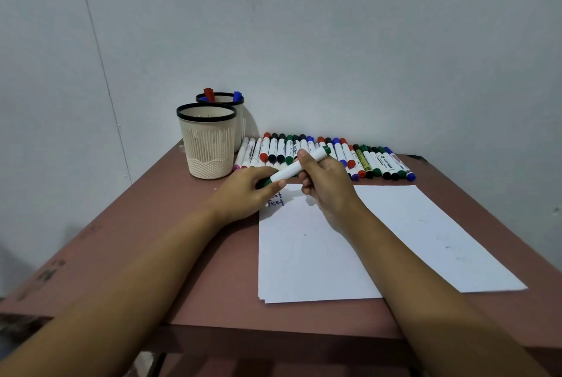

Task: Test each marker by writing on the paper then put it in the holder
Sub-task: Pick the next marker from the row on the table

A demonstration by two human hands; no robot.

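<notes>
Marker: green marker (296,166), in the air just above the top-left corner of the paper (395,230), tilted, low end toward that corner.
Left grip: left hand (243,194), thumb and fingertip pinched tight on the low green end, probably the cap.
Right grip: right hand (327,182), fingers curled closed round the white barrel.
Step, guessed: uncapping or recapping; cannot tell which.
Risk 1: sudden jerk on cap release, stray streak across the paper or over the writing (277,202).
Risk 2: loose pinch, cap dropped and rolling off the table (152,224) left of the paper.
Risk 3: right knuckles close to the marker row (374,161) just behind the paper; could knock it out of line.
Risk 4: wrong cup. Near holder (208,145) and far holder (240,121) both beyond the paper's top-left corner; markers seen only in the far one.
Hidden: tip not visible; writing partly under the left hand; near holder's inside mostly out of sight; far holder half behind the near one; row labels too small to read.
</notes>
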